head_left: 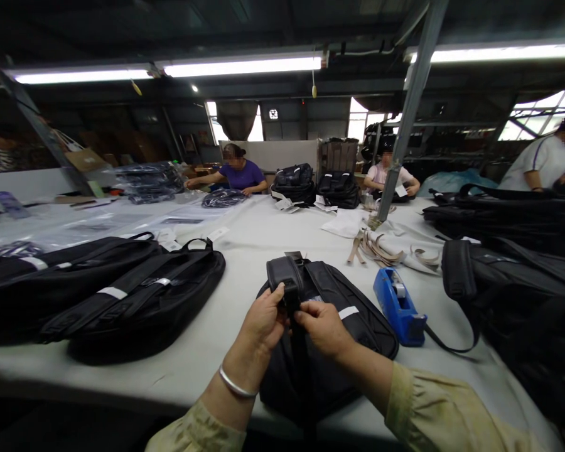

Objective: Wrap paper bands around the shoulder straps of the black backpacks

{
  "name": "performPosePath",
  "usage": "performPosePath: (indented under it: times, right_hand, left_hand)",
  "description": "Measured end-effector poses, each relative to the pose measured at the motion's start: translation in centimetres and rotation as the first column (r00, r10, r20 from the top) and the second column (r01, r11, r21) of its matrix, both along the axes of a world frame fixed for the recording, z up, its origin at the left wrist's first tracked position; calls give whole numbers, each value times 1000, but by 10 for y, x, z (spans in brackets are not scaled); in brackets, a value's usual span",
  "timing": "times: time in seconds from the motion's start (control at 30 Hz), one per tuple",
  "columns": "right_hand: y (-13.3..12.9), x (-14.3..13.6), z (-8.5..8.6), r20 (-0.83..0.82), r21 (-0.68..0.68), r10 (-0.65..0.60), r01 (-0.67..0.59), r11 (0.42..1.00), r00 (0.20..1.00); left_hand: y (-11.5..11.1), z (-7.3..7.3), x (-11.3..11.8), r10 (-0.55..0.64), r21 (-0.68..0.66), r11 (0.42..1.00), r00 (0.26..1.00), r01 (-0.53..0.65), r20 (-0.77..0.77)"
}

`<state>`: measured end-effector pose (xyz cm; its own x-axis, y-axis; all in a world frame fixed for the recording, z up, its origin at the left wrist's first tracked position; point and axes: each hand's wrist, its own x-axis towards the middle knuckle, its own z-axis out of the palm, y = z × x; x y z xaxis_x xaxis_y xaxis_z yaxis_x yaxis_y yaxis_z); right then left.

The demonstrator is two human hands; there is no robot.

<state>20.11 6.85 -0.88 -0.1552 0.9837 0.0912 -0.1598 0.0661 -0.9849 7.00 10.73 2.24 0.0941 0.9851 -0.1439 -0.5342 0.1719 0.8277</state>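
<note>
A black backpack (374, 339) lies on the white surface (245, 238), at the near middle, directly in front of my camera. My left hand (263, 317) pinches the end of its padded strap (283, 273), and my right hand (327, 328) pinches the same strap just beside it, thumb and fingers closed. The fingers cover the fitting there, so I cannot tell its exact state.

I judge this bag to be partly done: its other strap (327, 282) bears a white band (348, 312), while I see none on the strap I hold. To the left, a neighbouring backpack (169, 314) shows bands on both straps, and looks further along. Another backpack (103, 254) lies to the left of that one.

Just right of my bag stands a blue tape dispenser (400, 307). Farther right is a heap of black bags (513, 289); a loose strap (452, 349) trails from it towards the dispenser and could snag my right arm. Farther off lie beige strips (381, 248), near a slanting metal post (412, 119) that partly blocks my view. At the far side, a person in purple (245, 176) works.
</note>
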Motion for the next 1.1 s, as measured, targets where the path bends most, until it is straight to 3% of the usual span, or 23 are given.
performPosePath:
  times: [0.07, 0.17, 0.3, 0.5, 0.63, 0.77, 0.9, 1.0, 1.1]
  right_hand:
    - [0, 1, 4, 12, 31, 27, -28, 999, 1000]
    - [-7, 2, -4, 34, -14, 71, -71, 997, 997]
    - [-7, 1, -9, 86, -7, 15, -14, 1000, 996]
    - [12, -3, 20, 17, 68, -77, 76, 995, 997]
    - [12, -3, 27, 8, 67, -73, 72, 995, 997]
    - [8, 2, 21, 95, 54, 13, -18, 998, 995]
    - [4, 10, 2, 211, 37, 56, -66, 997, 976]
    - [5, 14, -10, 355, 121, -6, -39, 992, 935]
    - [8, 14, -12, 385, 233, -66, -28, 972, 921]
  left_hand:
    - [1, 4, 0, 6, 9, 1000, 1000, -6, 6]
    - [1, 12, -3, 34, -6, 999, 999, -34, 17]
    - [5, 20, -3, 44, 11, 999, 999, -44, 19]
    - [10, 28, -1, -7, 31, 1000, 1000, 7, -5]
    - [13, 35, -1, 12, 19, 1000, 999, -11, -33]
    - [19, 40, -2, 52, 2, 999, 997, -52, -55]
    - [24, 45, -1, 55, -22, 998, 998, -56, -39]
    - [24, 46, 0, 40, -31, 999, 999, -41, -29]
    - [24, 47, 2, 44, -37, 998, 999, -44, -16]
